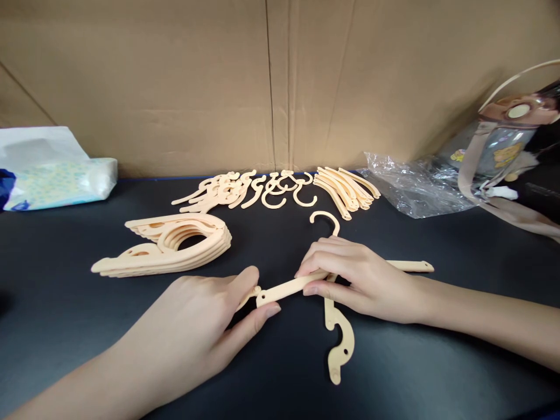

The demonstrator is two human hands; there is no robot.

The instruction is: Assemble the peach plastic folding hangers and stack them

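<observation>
Partly between right fingers (321,259) and thumb (315,289), a cream strip (286,288).

**Packet (61,178) left, bottle (492,146) right, cardboard (175,87) behind**

The white, printed packet, perhaps of tissues, lies on the dark tabletop (280,379). Brown cardboard backs it. Crumpled clear plastic (415,186) lies beside the see-through bottle, which has a brownish lid (496,112), cartoon stickers (510,154) and a pale strap (475,154) trailing down.

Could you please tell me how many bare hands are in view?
2: the bare left hand, pinching a partly hidden cream piece at the left end of a cream plastic bar, and the bare right hand, gripping that bar farther right. No others show.
</observation>
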